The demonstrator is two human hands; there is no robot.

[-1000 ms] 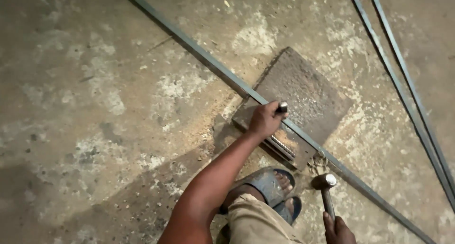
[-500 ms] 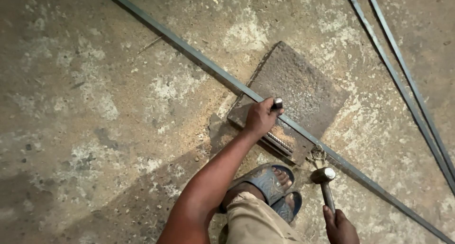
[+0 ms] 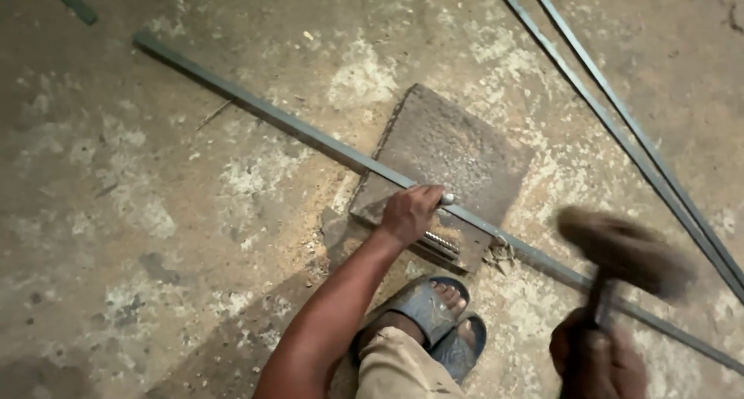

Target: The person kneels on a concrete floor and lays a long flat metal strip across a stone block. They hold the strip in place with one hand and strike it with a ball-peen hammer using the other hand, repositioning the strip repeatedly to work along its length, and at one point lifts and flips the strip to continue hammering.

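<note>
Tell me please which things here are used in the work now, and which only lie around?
In use: left hand holding a chisel on the long metal bar; thick steel plate beneath; right hand swinging the hammer.

Lying about: two thin bars at right; dark strip top left.

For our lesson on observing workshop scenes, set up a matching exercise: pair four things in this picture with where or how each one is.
Things:
1. hammer
2. long metal bar
3. flat metal plate
4. blue sandal

States:
a. lies flat on the concrete floor, under the bar
b. worn on a foot, near the plate's edge
c. raised and blurred, gripped by the right hand
d. runs slantwise across the plate, with the left hand on it

Pairs: 1-c, 2-d, 3-a, 4-b
</note>
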